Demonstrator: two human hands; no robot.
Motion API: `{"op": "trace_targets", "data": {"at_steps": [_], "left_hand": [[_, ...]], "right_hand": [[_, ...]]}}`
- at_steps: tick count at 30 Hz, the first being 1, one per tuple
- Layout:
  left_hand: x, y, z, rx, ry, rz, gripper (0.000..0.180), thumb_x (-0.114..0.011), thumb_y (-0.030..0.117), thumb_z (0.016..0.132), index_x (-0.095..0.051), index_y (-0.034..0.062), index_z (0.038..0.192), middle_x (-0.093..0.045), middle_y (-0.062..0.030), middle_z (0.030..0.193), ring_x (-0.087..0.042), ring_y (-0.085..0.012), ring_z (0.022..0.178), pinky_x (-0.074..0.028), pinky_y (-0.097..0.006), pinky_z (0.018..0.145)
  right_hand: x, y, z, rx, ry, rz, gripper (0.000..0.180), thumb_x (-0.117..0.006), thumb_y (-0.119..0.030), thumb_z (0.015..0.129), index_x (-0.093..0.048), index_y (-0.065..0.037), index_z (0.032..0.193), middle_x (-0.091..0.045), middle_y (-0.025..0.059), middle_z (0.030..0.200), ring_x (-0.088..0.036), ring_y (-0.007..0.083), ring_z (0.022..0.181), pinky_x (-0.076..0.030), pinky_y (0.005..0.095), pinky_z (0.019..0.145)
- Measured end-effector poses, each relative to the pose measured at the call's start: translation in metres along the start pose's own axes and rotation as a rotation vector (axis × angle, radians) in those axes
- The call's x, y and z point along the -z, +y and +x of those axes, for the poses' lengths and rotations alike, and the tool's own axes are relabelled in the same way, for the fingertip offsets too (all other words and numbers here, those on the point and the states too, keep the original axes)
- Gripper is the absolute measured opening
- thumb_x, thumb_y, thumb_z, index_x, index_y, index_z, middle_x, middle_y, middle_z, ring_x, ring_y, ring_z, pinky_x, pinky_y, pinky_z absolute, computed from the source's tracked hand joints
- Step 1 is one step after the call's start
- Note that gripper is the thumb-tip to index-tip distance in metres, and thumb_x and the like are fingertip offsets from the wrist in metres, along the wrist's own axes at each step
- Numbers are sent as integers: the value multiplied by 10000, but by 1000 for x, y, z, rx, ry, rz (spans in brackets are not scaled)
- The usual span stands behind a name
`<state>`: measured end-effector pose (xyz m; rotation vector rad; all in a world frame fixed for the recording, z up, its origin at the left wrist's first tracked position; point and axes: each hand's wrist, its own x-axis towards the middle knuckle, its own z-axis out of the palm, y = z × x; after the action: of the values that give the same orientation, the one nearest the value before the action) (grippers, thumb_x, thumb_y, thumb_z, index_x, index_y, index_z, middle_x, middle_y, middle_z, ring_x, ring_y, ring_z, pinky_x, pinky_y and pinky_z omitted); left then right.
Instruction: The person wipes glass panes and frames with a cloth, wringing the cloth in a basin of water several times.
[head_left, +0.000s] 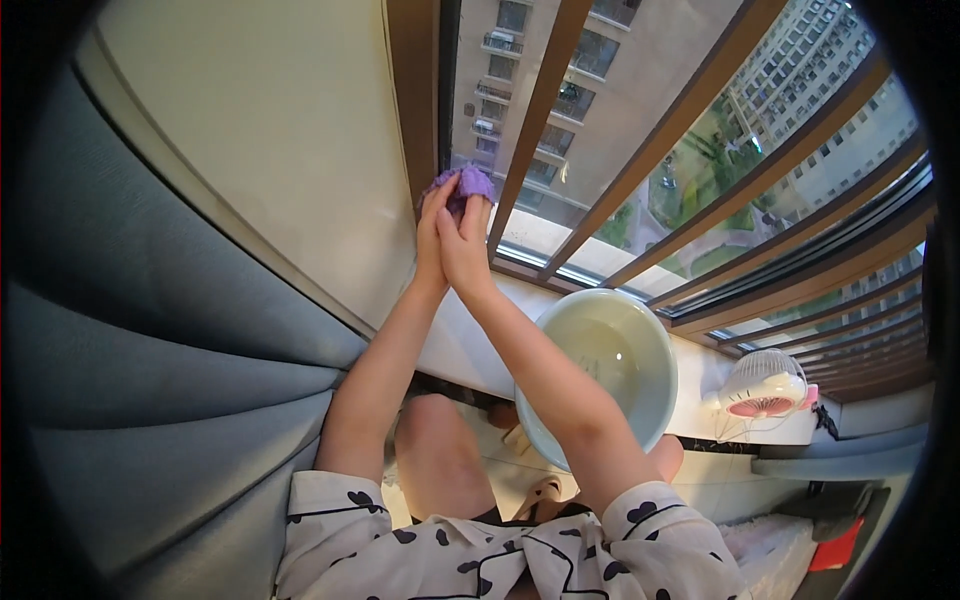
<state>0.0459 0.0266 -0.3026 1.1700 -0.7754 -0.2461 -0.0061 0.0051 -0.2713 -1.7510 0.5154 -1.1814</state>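
Note:
Both my arms reach forward to the window corner, where my hands come together over a crumpled purple cloth [476,182]. My left hand [431,240] lies along the cloth's left side, its fingers closed against it. My right hand [464,247] grips the cloth from the right, touching my left hand. The cloth is bunched up beside the brown window frame [416,110] and the glass. Part of it is hidden behind my fingers.
A pale basin [610,350] with water stands on the white sill, under my right forearm. Brown bars [540,110] cross the window. A small white and pink fan [762,390] sits farther right. A grey padded headboard [180,370] curves along the left.

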Motion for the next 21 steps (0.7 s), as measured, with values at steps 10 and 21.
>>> {"op": "trace_targets", "data": {"at_steps": [10,21], "left_hand": [[40,-73,-19,343,-179,-368,375,-483,73,930,-499,54,1304,-523,-74,1254,-536,-169,1078,-421,-297,948],[39,-76,-31,722,-148,-181,314,-438,137,963,-586,34,1220,-615,-78,1119,-571,-167,989,-446,-287,887]], "right_hand": [[-28,28,-31,-99,161,-177,521,-546,-127,846,-336,67,1282,-385,300,1176,-381,452,1111,-307,483,974],[-5,78,-36,-820,-158,189,329,-623,-154,793,-502,26,1040,-552,136,993,-537,214,897,-449,340,787]]}}
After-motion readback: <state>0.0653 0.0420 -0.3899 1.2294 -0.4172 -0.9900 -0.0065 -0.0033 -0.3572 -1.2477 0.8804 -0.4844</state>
